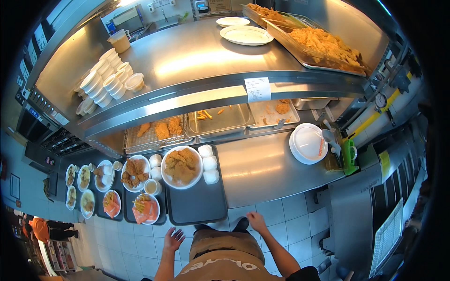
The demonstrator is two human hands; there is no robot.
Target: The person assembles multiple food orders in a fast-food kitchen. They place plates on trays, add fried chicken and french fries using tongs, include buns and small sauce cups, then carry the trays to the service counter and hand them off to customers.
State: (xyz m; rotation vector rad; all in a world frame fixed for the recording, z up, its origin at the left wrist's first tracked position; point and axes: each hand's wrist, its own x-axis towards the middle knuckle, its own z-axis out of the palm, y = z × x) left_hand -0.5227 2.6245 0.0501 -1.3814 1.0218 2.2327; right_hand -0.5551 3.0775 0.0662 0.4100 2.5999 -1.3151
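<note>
My left hand hovers in front of the counter's near edge with its fingers spread, holding nothing. To the right, my right hand is curled into a loose fist, also off the counter, and nothing shows in it. Nearest to both is a dark tray. On its far part sits a white plate heaped with fried food, beside three white rounded things. The tray to its left bears a plate of fried chicken, a cup of brown sauce and fries in red-patterned paper.
More filled plates stand farther left. Stacked white plates and a utensil holder are at right. Under the shelf are food pans; on it are lidded cups and a chicken tray. Another person stands far left.
</note>
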